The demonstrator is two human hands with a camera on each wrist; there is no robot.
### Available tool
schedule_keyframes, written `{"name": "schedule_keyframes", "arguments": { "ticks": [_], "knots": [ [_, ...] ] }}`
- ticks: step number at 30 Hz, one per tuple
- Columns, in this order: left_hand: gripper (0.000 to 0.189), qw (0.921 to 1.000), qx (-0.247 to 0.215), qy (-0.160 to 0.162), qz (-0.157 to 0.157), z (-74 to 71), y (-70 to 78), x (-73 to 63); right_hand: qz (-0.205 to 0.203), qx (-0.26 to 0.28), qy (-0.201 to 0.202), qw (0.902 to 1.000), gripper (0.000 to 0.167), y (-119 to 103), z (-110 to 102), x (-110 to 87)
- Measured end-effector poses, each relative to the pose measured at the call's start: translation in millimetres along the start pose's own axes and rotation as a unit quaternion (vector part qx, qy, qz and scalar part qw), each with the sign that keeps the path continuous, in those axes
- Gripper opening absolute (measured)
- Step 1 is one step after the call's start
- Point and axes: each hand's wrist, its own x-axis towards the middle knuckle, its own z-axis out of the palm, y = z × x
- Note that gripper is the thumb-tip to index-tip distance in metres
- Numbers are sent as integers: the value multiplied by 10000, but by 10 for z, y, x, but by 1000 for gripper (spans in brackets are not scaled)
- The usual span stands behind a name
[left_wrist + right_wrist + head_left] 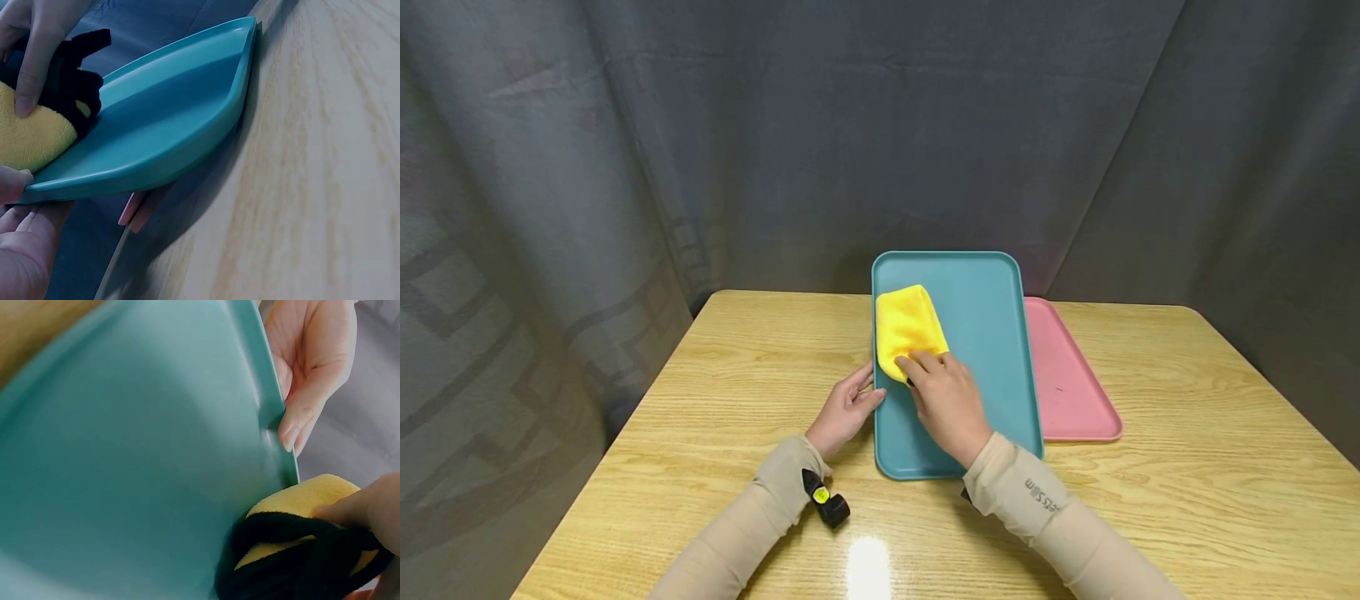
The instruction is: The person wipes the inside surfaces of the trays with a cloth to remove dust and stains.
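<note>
The left hand (846, 408) pinched a teal tray's (977, 317) left rim, thumb above and fingers beneath, that side tilted up off the wooden worktop (760, 358); the right hand (949, 402) gripped a folded yellow-and-black cloth (910, 325) against the tray's inner face, near the same rim, and a pink tray (1067, 367) lay partly hidden to the right

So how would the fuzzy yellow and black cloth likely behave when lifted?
The cloth would probably droop, since it bunches into folds where the right hand grips it. Its napped surface suggests it shouldn't slip easily. It looks like fabric alone, so it's probably light.
</note>
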Motion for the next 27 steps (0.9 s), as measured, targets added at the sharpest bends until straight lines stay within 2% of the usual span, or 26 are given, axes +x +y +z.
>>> {"name": "schedule_keyframes", "arguments": {
  "ticks": [6, 13, 18, 27],
  "knots": [
    [57, 9999, 113, 54, 0, 3, -7, 10, -122, -12, 52, 9999, 36, -43, 12, -13],
    [57, 9999, 14, 47, 133, 14, -2, 10, -157, 76, 11, 9998, 38, -82, 25, -14],
    [55, 9997, 104, 79, 227, 19, -12, 15, -206, 219, -26, 9995, 38, -107, 35, -17],
    [53, 9996, 61, 135, 242, 27, -11, 13, -268, 280, -66, 9992, 38, -141, 51, -42]
  ]
}}
